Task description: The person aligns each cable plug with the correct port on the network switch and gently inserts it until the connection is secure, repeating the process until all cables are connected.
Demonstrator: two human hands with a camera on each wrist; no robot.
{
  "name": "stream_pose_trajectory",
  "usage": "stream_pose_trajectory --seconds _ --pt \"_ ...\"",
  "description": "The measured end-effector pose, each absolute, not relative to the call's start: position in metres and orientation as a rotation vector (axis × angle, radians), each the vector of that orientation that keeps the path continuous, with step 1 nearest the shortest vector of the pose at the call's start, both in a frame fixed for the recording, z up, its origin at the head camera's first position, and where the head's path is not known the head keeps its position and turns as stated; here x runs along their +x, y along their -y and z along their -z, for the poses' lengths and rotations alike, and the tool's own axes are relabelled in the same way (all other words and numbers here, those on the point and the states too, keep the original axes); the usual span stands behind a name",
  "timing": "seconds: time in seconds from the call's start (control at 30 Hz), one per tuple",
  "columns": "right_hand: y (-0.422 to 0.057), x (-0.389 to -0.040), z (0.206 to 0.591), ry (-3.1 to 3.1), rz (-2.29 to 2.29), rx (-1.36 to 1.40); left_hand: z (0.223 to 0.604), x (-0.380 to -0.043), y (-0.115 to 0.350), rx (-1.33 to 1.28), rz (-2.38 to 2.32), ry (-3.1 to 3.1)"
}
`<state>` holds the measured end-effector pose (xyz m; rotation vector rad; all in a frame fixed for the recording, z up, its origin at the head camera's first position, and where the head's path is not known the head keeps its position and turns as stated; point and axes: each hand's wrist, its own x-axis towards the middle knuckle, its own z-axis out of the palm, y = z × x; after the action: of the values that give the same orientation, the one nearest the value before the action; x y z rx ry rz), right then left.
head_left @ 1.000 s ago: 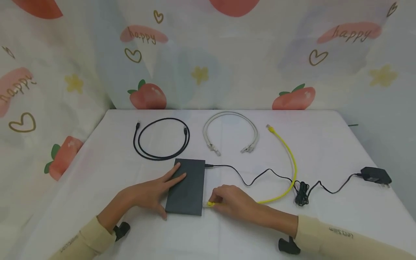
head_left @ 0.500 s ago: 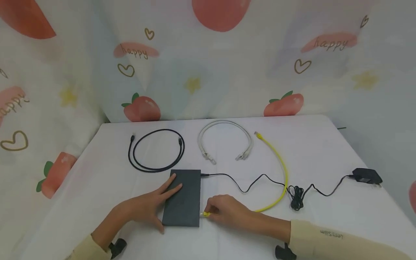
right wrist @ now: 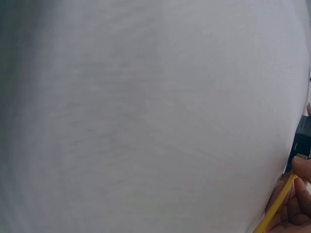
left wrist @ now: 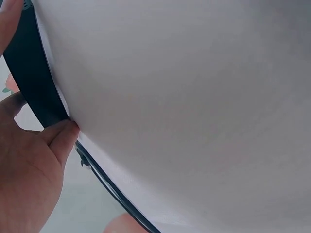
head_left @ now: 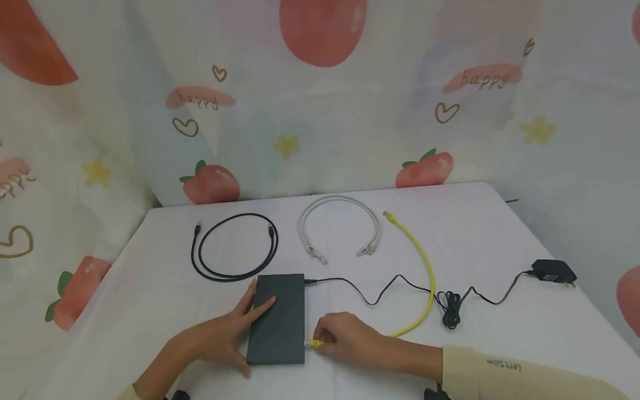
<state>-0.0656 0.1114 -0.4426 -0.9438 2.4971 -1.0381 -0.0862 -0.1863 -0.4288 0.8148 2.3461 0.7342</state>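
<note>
A flat dark grey box (head_left: 280, 339) lies on the white table, seen along its edge in the left wrist view. My left hand (head_left: 217, 336) rests on its left side, fingers spread straight over the top and thumb at the near left corner. My right hand (head_left: 352, 341) pinches the plug (head_left: 316, 344) of a yellow network cable (head_left: 425, 261) at the box's right side. The plug's clear tip is right at the box edge, near the front. In the right wrist view the yellow cable (right wrist: 274, 208) runs past my fingers.
A thin black power cord (head_left: 345, 279) joins the box's far right side, with a tied bundle (head_left: 451, 311) leading to a black adapter (head_left: 553, 271). Behind lie a coiled black cable (head_left: 235, 278) and a looped grey network cable (head_left: 305, 214). The yellow cable crosses the cord.
The head view has tilted up, so the table sits lower in it. Less of the plug's clear tip shows beside the box. My left hand stays on the box.
</note>
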Motion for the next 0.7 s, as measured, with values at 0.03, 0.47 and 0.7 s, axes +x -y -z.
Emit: stream_pose_trajectory --seconds 0.03,0.47,0.7 --pt "-0.1114 -0.0654 0.4433 -2.498 1.040 -0.955 0.4291 -0.0857 0.1864 0.802 -0.738 -2.339" --pt "-0.1108 -0.0655 0.4443 -2.477 1.019 -1.004 0.4288 -0.0841 0.1843 0.786 -0.714 -2.328" --pt "-0.1109 -0.0664 0.4419 -2.495 1.037 -1.035 0.4261 -0.0886 0.1814 0.803 -0.622 -2.398"
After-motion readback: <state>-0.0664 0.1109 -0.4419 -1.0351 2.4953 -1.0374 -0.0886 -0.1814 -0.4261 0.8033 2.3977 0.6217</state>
